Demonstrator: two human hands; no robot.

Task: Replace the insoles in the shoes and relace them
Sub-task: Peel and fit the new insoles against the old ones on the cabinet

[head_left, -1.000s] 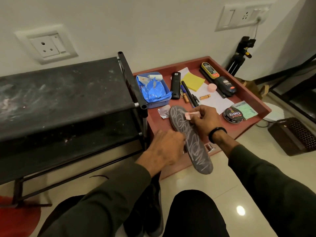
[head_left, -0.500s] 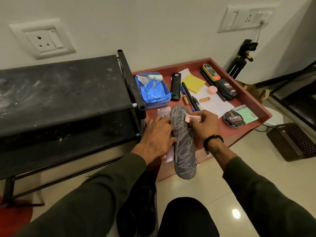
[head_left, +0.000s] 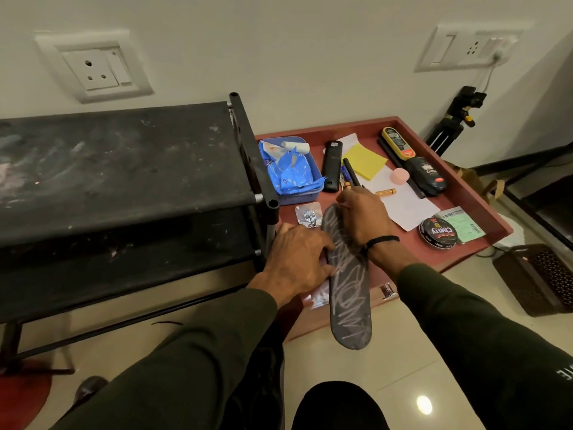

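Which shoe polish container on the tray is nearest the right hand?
The round black tin, just right of the right hand at the tray's near edge. The black bottle and yellow-labelled one lie farther back.

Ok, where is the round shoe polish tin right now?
In the head view, the shoe polish tin sits near the front right corner of the red tray, beside a green packet and right of the right hand.
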